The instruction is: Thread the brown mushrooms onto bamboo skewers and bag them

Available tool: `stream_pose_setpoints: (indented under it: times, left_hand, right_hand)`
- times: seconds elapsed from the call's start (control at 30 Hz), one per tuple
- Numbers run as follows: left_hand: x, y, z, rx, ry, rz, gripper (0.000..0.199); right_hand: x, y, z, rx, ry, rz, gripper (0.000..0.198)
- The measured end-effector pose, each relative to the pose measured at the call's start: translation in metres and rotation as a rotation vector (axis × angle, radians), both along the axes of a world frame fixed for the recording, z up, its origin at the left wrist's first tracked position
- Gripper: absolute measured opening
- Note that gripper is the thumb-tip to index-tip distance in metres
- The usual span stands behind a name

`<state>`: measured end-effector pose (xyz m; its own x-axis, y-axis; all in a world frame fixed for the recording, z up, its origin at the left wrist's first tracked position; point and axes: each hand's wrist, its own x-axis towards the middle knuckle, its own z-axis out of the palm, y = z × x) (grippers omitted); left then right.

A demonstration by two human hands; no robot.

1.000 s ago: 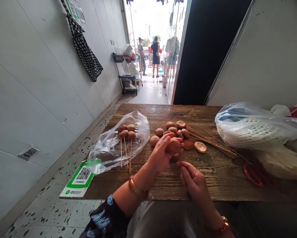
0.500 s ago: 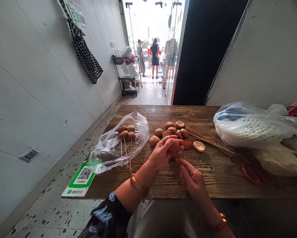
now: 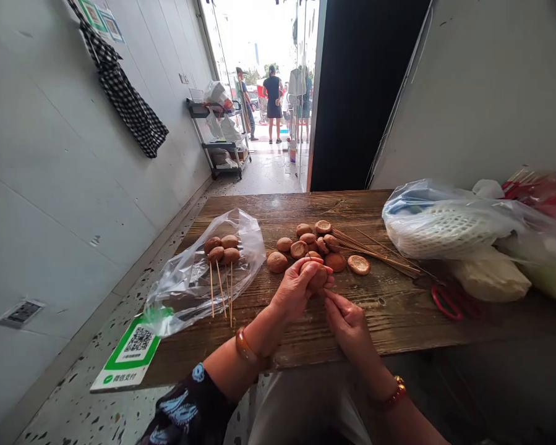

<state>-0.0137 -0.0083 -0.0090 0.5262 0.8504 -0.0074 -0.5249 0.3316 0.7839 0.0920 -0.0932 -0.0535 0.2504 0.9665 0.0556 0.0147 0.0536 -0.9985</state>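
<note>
My left hand (image 3: pixel 296 285) is wrapped round a brown mushroom cap (image 3: pixel 318 278) above the wooden table. Just below it, my right hand (image 3: pixel 347 318) pinches a thin skewer against the underside of that cap; most of the skewer is hidden by the fingers. Beyond my hands lies a loose pile of mushroom caps (image 3: pixel 299 249), some turned with their pale undersides up. One upturned cap (image 3: pixel 359 264) sits apart to the right. On the left, several skewered mushrooms (image 3: pixel 222 249) rest on a clear plastic bag (image 3: pixel 247 238), their sticks pointing towards me.
A bundle of bamboo skewers (image 3: pixel 375 252) lies right of the pile. Red-handled scissors (image 3: pixel 446 301) and filled plastic bags (image 3: pixel 449 225) occupy the table's right side. A green and white QR card (image 3: pixel 127 358) overhangs the left edge. A cart (image 3: pixel 219 139) stands by the doorway, with people outside.
The view has swung slightly right, so things appear further left. My hands remain together at the mushroom, the left still round it and the right still close below it.
</note>
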Motion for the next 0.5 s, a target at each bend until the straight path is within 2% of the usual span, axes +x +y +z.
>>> stream_pose_setpoints:
  times: [0.1,0.3,0.5]
  left_hand:
    - [-0.003,0.002,0.004,0.009,0.013,-0.040,0.035]
    - [-0.009,0.012,0.008,0.011,-0.031,-0.163,0.050]
    - [-0.009,0.013,0.004,0.059,-0.027,-0.212,0.047]
  right_hand:
    - [-0.001,0.000,0.006,0.014,0.015,0.013,0.046]
    - [0.003,-0.002,0.019,0.038,0.035,0.008,0.042]
    - [0.000,-0.005,0.017,0.066,-0.033,0.060,0.039]
